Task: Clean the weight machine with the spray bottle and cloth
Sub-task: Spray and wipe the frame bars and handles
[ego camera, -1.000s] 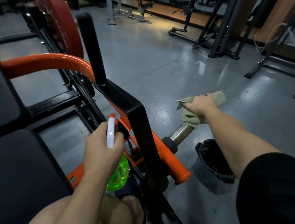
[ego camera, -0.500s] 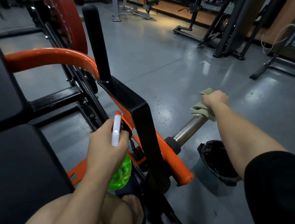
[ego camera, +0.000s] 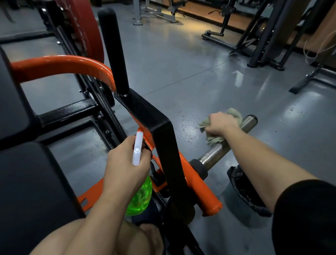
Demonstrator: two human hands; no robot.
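- The right hand (ego camera: 220, 125) is curled tight round the cloth (ego camera: 213, 139). The cloth is wrapped round the shiny steel bar (ego camera: 214, 153) of the weight machine (ego camera: 62, 65).
- The bar is long and thin. It sticks out from the orange arm (ego camera: 196, 183) and runs away to the right, low over the floor (ego camera: 178, 65). Its far end pokes out just past the hand.
- I think the wipe has to go along the bar, back toward the orange arm. Bare steel shows there, between the hand and the black collar (ego camera: 200, 168).
- The left hand (ego camera: 126, 167) holds the spray bottle (ego camera: 141, 199) with its fingers curled round the neck. The white top is up and the green belly hangs down. This hand is near the bar's inner end, but only the right hand is on the bar.
- A thick black post (ego camera: 166, 148) stands between the two hands. I think a spray at the bar would have to go round it.
- A black bag (ego camera: 244, 192) sits on the floor close under the bar.
- Black seat pads (ego camera: 16, 191) are on the left. A red weight plate (ego camera: 87, 26) is farther back.
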